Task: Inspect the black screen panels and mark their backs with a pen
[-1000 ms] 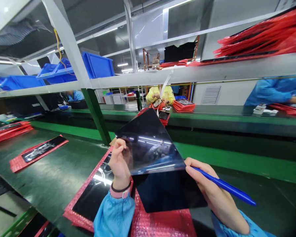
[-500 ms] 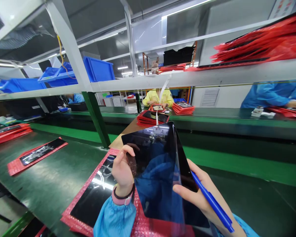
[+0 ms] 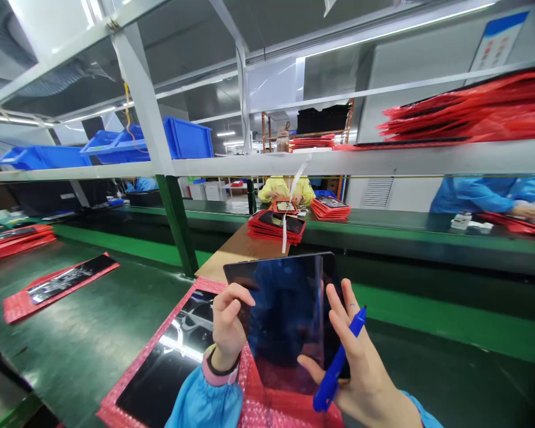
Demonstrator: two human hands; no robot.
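Note:
My left hand (image 3: 229, 324) is closed on the left edge of a black glossy tablet screen (image 3: 280, 321), which stands tilted up in front of me. My right hand (image 3: 365, 368) is at the screen's right side, fingers stretched up and thumb in front of the glass. A blue marker pen (image 3: 339, 365) lies across that hand, held near the thumb, its dark tip upward. Whether the right fingers touch the screen, I cannot tell. Under my left forearm another black screen (image 3: 160, 368) rests on a pink bubble-wrap bag (image 3: 116, 395).
On the green bench (image 3: 84, 333), a film-covered black panel (image 3: 71, 279) lies on a red bag. Red-wrapped stacks (image 3: 276, 229) sit ahead on a brown board (image 3: 225, 255). A shelf (image 3: 294, 161) carries blue bins (image 3: 189, 138) and red bags (image 3: 477, 113). Co-workers sit opposite.
The screen has moved lower in view and turned to face me more squarely. My right fingers have opened out from its right edge, and the pen has swung from pointing down-right to down-left.

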